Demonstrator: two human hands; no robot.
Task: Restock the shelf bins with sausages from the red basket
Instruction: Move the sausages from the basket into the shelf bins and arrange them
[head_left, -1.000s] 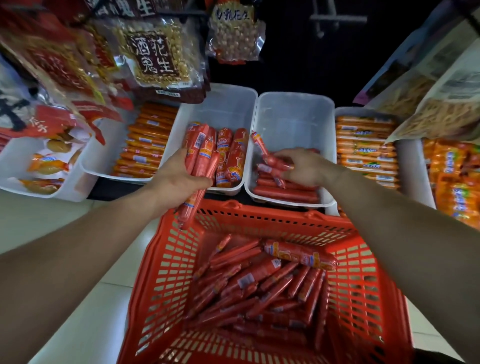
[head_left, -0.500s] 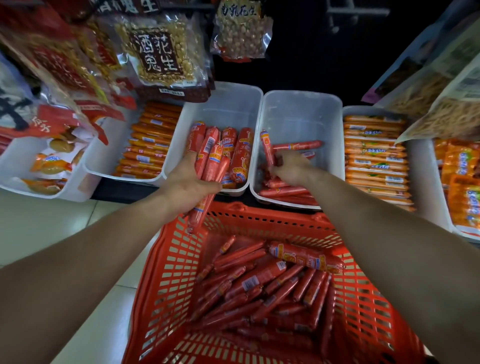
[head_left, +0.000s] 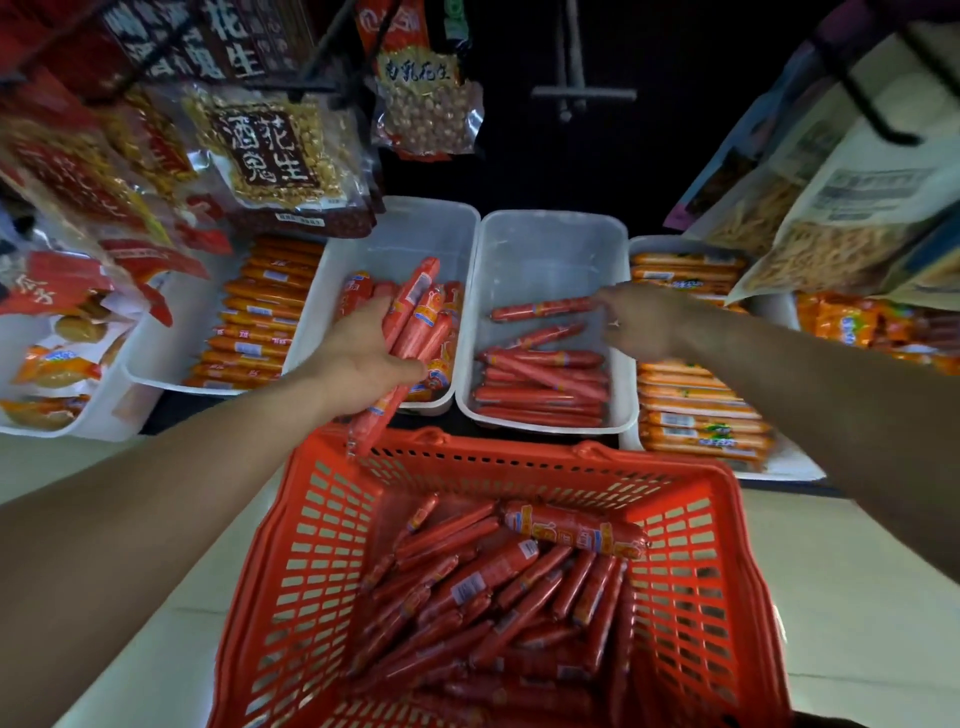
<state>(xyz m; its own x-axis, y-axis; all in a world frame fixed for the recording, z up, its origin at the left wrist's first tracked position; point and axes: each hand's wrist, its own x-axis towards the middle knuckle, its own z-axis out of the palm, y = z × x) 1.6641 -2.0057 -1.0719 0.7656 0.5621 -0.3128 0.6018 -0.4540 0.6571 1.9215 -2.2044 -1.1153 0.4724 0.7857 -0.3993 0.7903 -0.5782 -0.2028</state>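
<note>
The red basket (head_left: 519, 460) stands on the floor in front of the shelf, with several red sausages (head_left: 493, 597) piled inside. My left hand (head_left: 363, 358) grips a bundle of red sausages (head_left: 413, 322) over the left-middle white bin (head_left: 400, 234), which holds thicker red sausages. My right hand (head_left: 641, 322) hovers over the right edge of the right-middle white bin (head_left: 550, 234), fingers spread. Its fingertips are at the end of a thin sausage (head_left: 540, 309) lying in that bin, above a stack of thin red sausages (head_left: 540, 384).
Bins of orange-wrapped sausages flank the two middle bins, one on the left (head_left: 260, 317) and one on the right (head_left: 698, 410). Peanut packs (head_left: 275, 150) hang low over the left bins. Snack bags (head_left: 831, 234) hang on the right. Pale floor tiles lie on either side of the basket.
My right hand let its thin sausages go into the right-middle bin and slid to that bin's right side. My left hand lifted its bundle farther over the left-middle bin.
</note>
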